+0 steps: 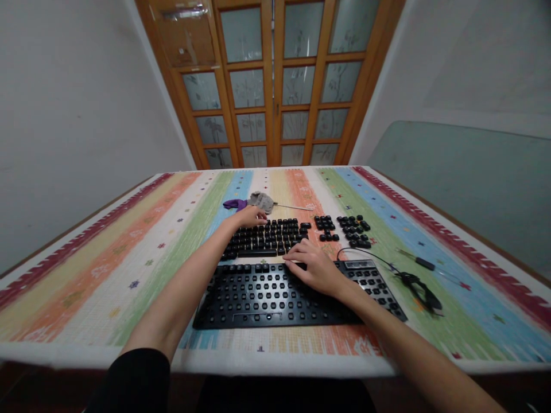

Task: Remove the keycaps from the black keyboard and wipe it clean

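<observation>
A black keyboard base (258, 298) lies near the table's front, its key posts bare except for several keycaps (241, 268) along the back row. Behind it, loose black keycaps (275, 232) are laid out in keyboard order. My left hand (251, 217) reaches over the far left of these caps, fingers curled down and fingertips together at the back row. Whatever sits between them is too small to see. Over the base's back edge rests my right hand (313, 267), thumb and forefinger close together beside the last fitted caps. Its palm hides the keys below.
Beyond the keycaps lie a purple and grey cloth (260, 201) and a thin metal rod (295, 207). At the right are a coiled black cable (417, 289) and a tool with a black handle (424, 263). A striped cloth (150, 287) covers the table.
</observation>
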The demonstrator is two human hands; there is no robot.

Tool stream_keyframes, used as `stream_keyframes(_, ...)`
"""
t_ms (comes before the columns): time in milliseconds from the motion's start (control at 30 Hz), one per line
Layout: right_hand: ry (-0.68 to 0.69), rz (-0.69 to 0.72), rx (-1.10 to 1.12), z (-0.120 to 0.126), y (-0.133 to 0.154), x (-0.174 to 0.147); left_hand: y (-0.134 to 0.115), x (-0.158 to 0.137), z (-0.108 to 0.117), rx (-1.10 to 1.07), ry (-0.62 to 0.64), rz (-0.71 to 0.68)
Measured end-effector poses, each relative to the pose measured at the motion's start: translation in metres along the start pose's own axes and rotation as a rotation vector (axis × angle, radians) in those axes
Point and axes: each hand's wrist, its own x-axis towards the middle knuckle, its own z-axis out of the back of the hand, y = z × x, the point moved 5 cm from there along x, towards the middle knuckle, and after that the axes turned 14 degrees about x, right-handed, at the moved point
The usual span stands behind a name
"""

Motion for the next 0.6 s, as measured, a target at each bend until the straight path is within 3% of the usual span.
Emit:
stream_keyframes(367, 0.023, -0.004, -0.031, -0.0061, -0.0015, 0.0002, 0.0032, 0.0095, -0.0062, 0.008, 0.015, 0.007)
stream_keyframes(600, 0.035, -0.032, -0.028, -0.0061, -0.0051, -0.0002, 0.0014, 0.0068, -0.0009, 0.012, -0.062, 0.014)
